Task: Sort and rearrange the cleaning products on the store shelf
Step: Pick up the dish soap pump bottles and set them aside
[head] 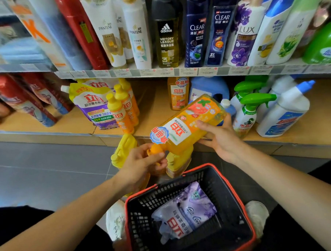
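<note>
Before the shelf point(154, 108), right hand point(222, 140) grips the orange bottle point(187, 124); left hand point(141, 164) pinches its cap point(154, 149).

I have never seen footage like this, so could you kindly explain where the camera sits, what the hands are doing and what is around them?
There is no machine here: these are a person's two bare hands. The single picture comes from a camera worn on the head, looking forward and down.

The left hand grips the cap end of an orange bottle, and the right hand holds its base. The bottle is tipped sideways in front of the lower shelf.

That shelf carries small yellow bottles, a refill pouch, spray bottles with green triggers and a white bottle with a blue cap. Shampoo bottles stand on the shelf above.

On the floor by the person's feet, a basket holds a purple pouch.
</note>
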Available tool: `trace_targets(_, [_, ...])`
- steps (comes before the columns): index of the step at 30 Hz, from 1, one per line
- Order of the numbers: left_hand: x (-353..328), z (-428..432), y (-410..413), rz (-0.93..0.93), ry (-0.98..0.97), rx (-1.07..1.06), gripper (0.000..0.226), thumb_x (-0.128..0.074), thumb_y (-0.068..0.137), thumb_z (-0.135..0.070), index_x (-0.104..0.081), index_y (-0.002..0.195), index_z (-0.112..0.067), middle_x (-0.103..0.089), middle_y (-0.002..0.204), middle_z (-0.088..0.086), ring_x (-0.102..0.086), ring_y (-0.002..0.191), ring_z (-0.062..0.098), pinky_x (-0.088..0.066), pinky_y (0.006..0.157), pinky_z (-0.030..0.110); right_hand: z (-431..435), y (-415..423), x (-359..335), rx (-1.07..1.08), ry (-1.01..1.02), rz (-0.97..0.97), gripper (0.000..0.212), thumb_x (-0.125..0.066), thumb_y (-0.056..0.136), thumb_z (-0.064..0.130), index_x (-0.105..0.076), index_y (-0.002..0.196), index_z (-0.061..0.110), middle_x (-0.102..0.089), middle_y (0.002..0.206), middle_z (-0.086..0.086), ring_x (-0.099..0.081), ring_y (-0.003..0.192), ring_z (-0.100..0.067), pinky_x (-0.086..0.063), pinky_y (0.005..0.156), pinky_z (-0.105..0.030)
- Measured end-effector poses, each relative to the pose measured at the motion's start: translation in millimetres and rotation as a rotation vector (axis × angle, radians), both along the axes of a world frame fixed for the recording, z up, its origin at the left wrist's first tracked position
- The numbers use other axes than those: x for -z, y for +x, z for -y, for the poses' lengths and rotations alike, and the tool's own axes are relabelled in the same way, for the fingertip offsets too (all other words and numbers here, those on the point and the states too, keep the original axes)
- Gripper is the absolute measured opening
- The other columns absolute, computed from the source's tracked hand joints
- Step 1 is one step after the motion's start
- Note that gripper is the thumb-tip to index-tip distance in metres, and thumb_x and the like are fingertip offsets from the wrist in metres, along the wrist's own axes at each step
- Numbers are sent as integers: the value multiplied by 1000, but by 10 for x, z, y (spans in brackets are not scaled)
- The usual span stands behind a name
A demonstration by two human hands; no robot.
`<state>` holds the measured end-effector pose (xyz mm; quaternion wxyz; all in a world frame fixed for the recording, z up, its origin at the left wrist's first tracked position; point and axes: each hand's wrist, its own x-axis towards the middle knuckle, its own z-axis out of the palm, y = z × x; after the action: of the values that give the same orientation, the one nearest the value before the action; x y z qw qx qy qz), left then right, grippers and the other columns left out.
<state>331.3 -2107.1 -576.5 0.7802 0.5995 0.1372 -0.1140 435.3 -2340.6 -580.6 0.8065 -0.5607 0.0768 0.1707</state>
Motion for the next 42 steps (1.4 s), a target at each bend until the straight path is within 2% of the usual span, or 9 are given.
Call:
trace_targets(3, [-105, -167, -19, 45, 165, 9, 18, -67, 90, -1, -66, 107, 6, -67, 85, 19, -67, 69, 20, -62, 66, 29, -32, -8, 53, -51, -17, -59, 79, -91, 57, 25, -45, 120, 33, -75, 111, 0, -75, 95, -30, -61, 74, -46])
trace_targets(7, [-252, -413, -13, 124, 387, 19, 18, -69, 91, -4, -69, 109, -3, -71, 86, 17, -69, 67, 20, -62, 66, 29, -52, -58, 227, -176, -102, -136, 64, -93, 50, 30, -57, 103, 29, -73, 117, -11, -72, 103, -34, -59, 88, -48])
trace_targets(13, [-447, -642, 42, 245, 764, 139, 20, -72, 92, -25, -72, 104, -8, -73, 76, 11, -72, 63, 21, -64, 62, 40, -173, -245, 515, -346, -211, -229, 59, -89, 55, 44, -60, 104, 27, -74, 111, -15, -73, 103, -29, -57, 84, -39])
trace_targets(18, [-542, -692, 49, 248, 807, 145, 36, -72, 87, -35, -70, 109, -6, -76, 94, 7, -74, 71, 18, -65, 66, 41, -249, -335, 693, -481, -456, -170, 76, -82, 52, 64, -65, 113, 23, -77, 105, -3, -73, 99, -21, -53, 81, -31])
trace_targets(22, [-621, -702, 70, 291, 929, 157, 34, -71, 89, -36, -69, 111, -9, -75, 99, 7, -75, 74, 18, -64, 71, 48, -280, -373, 875, -617, -593, 10, 50, -83, 62, 58, -73, 101, 29, -77, 98, 8, -70, 101, -13, -49, 88, -28])
trace_targets(25, [-679, -692, 89, 352, 1117, 220, 36, -70, 90, -39, -68, 106, -7, -73, 97, 9, -72, 79, 21, -60, 70, 50, -235, -307, 1027, -845, -1067, 289, 53, -78, 74, 61, -65, 120, 39, -69, 121, 13, -60, 118, -13, -40, 105, -43])
trace_targets(27, [-705, -674, 91, 396, 1230, 262, 34, -70, 91, -40, -67, 103, -8, -71, 96, 9, -67, 83, 22, -57, 71, 51, -192, -293, 1095, -962, -1332, 415, 52, -70, 82, 58, -58, 130, 41, -63, 131, 12, -53, 128, -19, -32, 104, -43])
trace_targets(35, [-751, -742, 137, 409, 1335, 378, 46, -67, 91, -41, -65, 123, -9, -68, 118, 8, -63, 101, 22, -58, 82, 45, -157, -287, 1161, -948, -1380, 461, 29, -67, 92, 34, -68, 121, 40, -66, 129, 10, -56, 124, -23, -41, 105, -43])
trace_targets(42, [-759, -774, 176, 486, 1430, 514, 41, -71, 90, -40, -67, 117, -9, -68, 106, 8, -61, 93, 24, -55, 75, 42, -60, -344, 1219, -971, -1257, 406, 16, -73, 87, 18, -79, 99, 27, -76, 93, 7, -69, 92, -12, -44, 76, -20])
